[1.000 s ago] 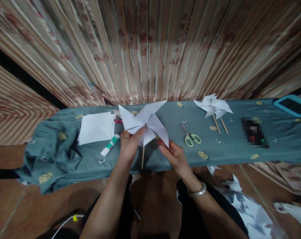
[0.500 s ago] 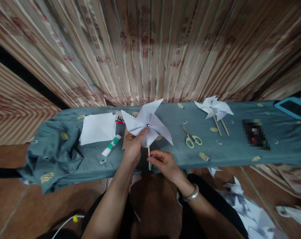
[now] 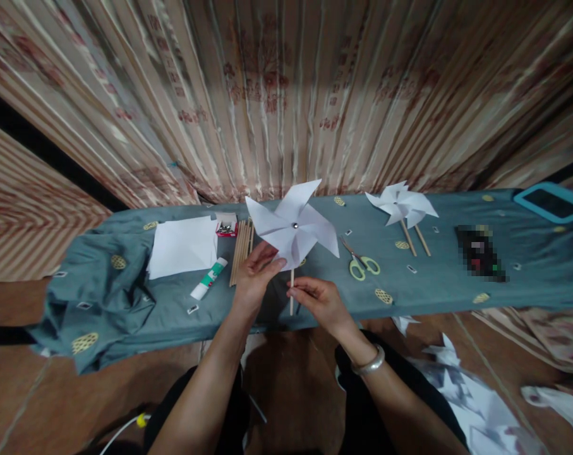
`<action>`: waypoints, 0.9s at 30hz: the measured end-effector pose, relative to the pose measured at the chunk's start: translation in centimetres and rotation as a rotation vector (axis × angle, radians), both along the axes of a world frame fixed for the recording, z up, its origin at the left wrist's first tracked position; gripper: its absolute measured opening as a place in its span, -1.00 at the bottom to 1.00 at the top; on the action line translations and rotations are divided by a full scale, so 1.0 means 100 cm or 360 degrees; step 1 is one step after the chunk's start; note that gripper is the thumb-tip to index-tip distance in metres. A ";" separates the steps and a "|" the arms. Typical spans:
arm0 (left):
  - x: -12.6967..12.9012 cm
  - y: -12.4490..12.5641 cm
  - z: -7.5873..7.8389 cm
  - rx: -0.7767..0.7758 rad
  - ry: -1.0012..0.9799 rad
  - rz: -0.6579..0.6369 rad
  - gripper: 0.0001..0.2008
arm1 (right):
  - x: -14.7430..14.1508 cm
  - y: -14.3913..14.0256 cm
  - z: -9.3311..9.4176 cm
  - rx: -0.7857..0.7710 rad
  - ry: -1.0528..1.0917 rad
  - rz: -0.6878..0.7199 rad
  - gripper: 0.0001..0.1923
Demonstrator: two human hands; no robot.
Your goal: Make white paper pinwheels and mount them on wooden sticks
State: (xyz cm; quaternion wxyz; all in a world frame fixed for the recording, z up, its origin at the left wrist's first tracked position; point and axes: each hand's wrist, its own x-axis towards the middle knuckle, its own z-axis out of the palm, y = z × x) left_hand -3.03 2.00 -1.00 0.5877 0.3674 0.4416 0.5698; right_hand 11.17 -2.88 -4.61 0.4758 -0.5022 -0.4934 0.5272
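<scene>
dark object: blurred out | blue tray: cut by right edge

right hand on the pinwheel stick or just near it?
Touching. The head view shows the right hand with its fingers pinched around the wooden stick just below the white paper pinwheel; no gap shows between fingers and stick.

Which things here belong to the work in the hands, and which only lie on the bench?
In hand:
- white paper pinwheel, touched by the left hand
- its wooden stick, pinched by the right hand

Lying about:
- scissors
- glue stick
- paper sheets
- spare sticks
- finished pinwheels
- pin box
</scene>
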 end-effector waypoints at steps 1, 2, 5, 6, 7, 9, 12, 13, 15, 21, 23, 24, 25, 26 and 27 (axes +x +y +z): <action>0.001 -0.002 -0.002 -0.0039 0.0003 -0.0007 -0.45 | 0.003 0.002 0.002 0.0008 0.0013 -0.0030 -0.74; 0.002 -0.005 -0.005 -0.0088 0.0000 -0.0026 -0.42 | 0.006 0.004 0.003 0.0014 0.0029 -0.0055 -0.75; 0.008 -0.015 -0.015 -0.0220 -0.0013 -0.0193 -0.43 | 0.014 0.008 0.007 0.0016 0.0098 -0.0110 -0.73; 0.010 -0.019 -0.019 -0.0256 -0.0011 -0.0272 -0.46 | 0.016 0.009 0.008 0.0009 0.0129 -0.0128 -0.72; 0.012 -0.022 -0.022 -0.0292 -0.0008 -0.0342 -0.49 | 0.017 0.010 0.008 -0.0003 0.0158 -0.0145 -0.71; 0.014 -0.026 -0.028 -0.0344 0.0024 -0.0434 -0.55 | 0.020 0.011 0.008 -0.0027 0.0197 -0.0180 -0.70; 0.017 -0.029 -0.032 -0.0348 0.0095 -0.0465 -0.66 | 0.021 0.012 0.008 -0.0042 0.0218 -0.0216 -0.71; 0.017 -0.028 -0.031 -0.0333 0.0115 -0.0459 -0.69 | 0.021 0.012 0.007 -0.0039 0.0224 -0.0221 -0.72; 0.018 -0.027 -0.030 -0.0299 0.0141 -0.0443 -0.72 | 0.020 0.012 0.007 -0.0020 0.0234 -0.0229 -0.73; 0.019 -0.027 -0.025 -0.0224 0.0208 -0.0462 -0.77 | 0.021 0.011 0.008 0.0020 0.0104 -0.0242 -0.74; 0.019 -0.027 -0.025 -0.0204 0.0228 -0.0451 -0.79 | 0.021 0.010 0.009 0.0020 0.0063 -0.0240 -0.75; 0.018 -0.027 -0.024 -0.0196 0.0229 -0.0442 -0.79 | 0.022 0.010 0.009 0.0024 0.0051 -0.0237 -0.75; 0.018 -0.027 -0.024 -0.0193 0.0225 -0.0430 -0.79 | 0.022 0.010 0.009 0.0030 0.0042 -0.0230 -0.76; 0.018 -0.027 -0.024 -0.0191 0.0217 -0.0419 -0.80 | 0.022 0.011 0.009 0.0035 0.0035 -0.0222 -0.76; 0.018 -0.027 -0.024 -0.0190 0.0211 -0.0412 -0.80 | 0.021 0.011 0.009 0.0039 0.0029 -0.0212 -0.76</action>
